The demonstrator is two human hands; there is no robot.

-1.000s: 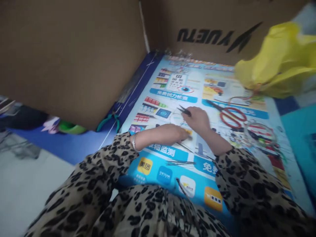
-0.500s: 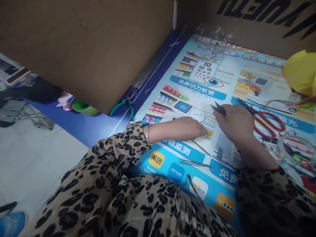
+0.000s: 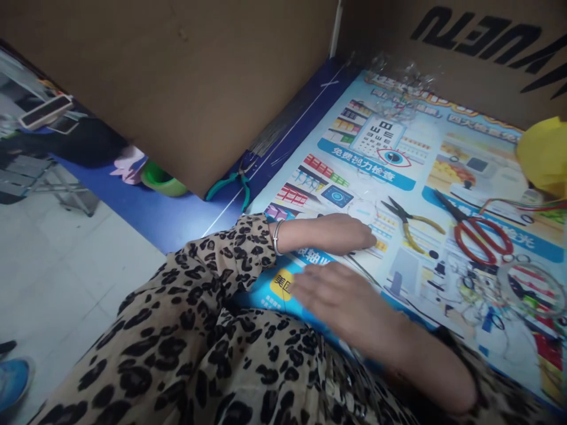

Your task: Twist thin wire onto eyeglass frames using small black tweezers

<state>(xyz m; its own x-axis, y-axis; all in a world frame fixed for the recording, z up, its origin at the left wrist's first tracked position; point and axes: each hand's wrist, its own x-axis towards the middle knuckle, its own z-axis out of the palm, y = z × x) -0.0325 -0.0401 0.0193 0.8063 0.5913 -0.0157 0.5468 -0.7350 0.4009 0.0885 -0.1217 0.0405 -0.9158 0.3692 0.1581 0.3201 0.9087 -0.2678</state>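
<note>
Head view: yellow-handled pliers (image 3: 404,218), released by the right hand (image 3: 339,295), now lie left of the red-handled scissors (image 3: 468,221). That hand, fingers extended (nothing visibly held), is freed, nearer the wearer. Left hand (image 3: 343,233), farther left, is curled; grip undeterminable.

Right hand (image 3: 343,301) blurred, hiding part of poster (image 3: 367,180). Left hand (image 3: 339,233): grip hidden. Yellow bag (image 3: 544,153) cut off right, blue shoe (image 3: 13,383) left.

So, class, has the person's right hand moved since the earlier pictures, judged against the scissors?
Yes: the right hand has come away from the red-handled scissors, leftward toward the leopard-print clothes.
</note>
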